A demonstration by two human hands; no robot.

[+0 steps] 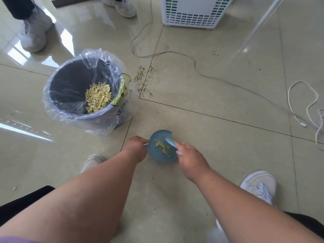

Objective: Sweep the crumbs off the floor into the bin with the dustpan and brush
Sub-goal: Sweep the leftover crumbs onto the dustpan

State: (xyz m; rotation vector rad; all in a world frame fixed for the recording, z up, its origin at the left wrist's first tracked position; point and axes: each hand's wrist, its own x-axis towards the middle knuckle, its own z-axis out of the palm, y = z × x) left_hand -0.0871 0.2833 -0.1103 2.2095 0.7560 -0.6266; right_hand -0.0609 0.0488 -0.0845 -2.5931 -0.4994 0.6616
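While we look down at the shiny tile floor [219, 155], we see the round blue dustpan [158, 156] lying flat on it, right in front of us. Our left hand [135, 148] holds the pan at its left edge, fingers curled round it. Our right hand [190, 156] grips the light blue brush [171, 142], and the brush tip sits on the pan. A small heap of yellow crumbs [163, 146] lies in the pan — just beside the brush.

The bin [84, 92] stands near the pan, up and to the left. It is grey, with a clear plastic bag [52, 102] over its rim, and a pile of yellow bits [98, 97] sits inside it. One stray crumb [14, 188] lies far left on the floor.

Dark specks [143, 79] dot the tiles beside the bin. A thin cable [194, 62] snakes across the floor to a white cord [308, 106] on the right. A white slotted box [194, 13] stands at the top — and another person's white shoes [35, 30] are there too. Our own white shoe [259, 186] is on the right.
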